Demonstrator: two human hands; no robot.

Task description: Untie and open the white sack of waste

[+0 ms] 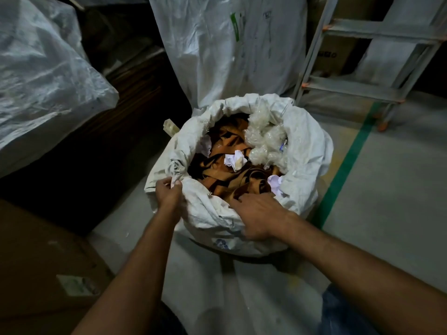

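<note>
Grey concrete floor (387, 189) fills most of the frame, w/ a green line (348, 160) running diagonally at right. A bulky pale sack (43, 76) takes the upper left; a tall printed sack (217, 44) stands at top ctr. A metal ladder (362, 88) w/ orange caps leans in the upper right. A cardboard box (36, 262) w/ a label sits at lower left, in shadow.

The white sack (307, 146) stands on the floor in the ctr of the frame, just in front of the tall sack. Its mouth is already open and its rim is rolled outward. Inside: brown-orange strips (225, 165) across the middle, clear plastic wads (263, 139) at upper right, a crumpled paper ball (234, 160) on top in the ctr.

The left hand (168, 194) is at the sack's left rim, grip narrow, pinching a bunched fold of the fabric. The right hand (258, 216) is on the near rim: fingers curl over the edge onto the strips, thumb outside, grip holding the rim.
</note>
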